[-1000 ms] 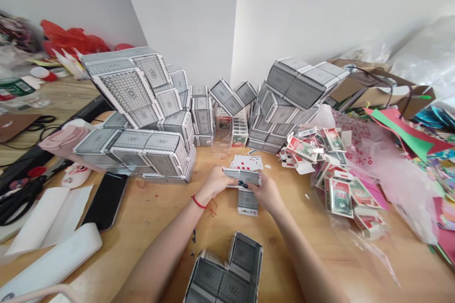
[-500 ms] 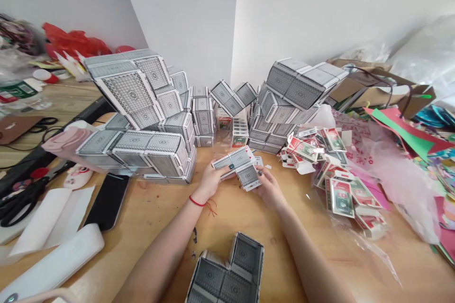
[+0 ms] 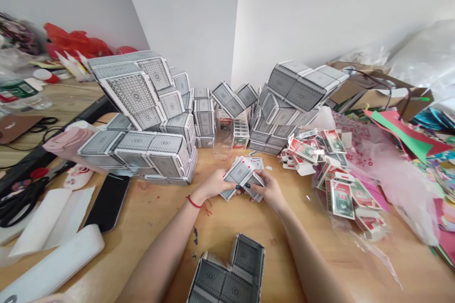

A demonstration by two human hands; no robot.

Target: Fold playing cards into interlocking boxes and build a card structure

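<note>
Playing cards with grey patterned backs are in both my hands at the middle of the table. My left hand (image 3: 216, 183), with a red string at its wrist, is closed on a playing card (image 3: 235, 176). My right hand (image 3: 269, 188) pinches other playing cards (image 3: 256, 181) that touch or overlap the left ones; the exact number is unclear. Just beyond, a few loose cards (image 3: 256, 163) lie on the wood, one face up with red marks. Close to my body stands an L-shaped block (image 3: 227, 280) built from the same cards.
Card-built blocks stand at left (image 3: 152, 149) and right (image 3: 296, 83). Red and green card boxes (image 3: 341, 196) lie heaped at right beside a pink plastic bag (image 3: 398, 189). A black phone (image 3: 108, 202), a white device (image 3: 60, 262) and scissors (image 3: 26, 199) are at left.
Both hands have come nearer to each other and slightly toward me, bringing the cards together. The loose cards behind them show more now.
</note>
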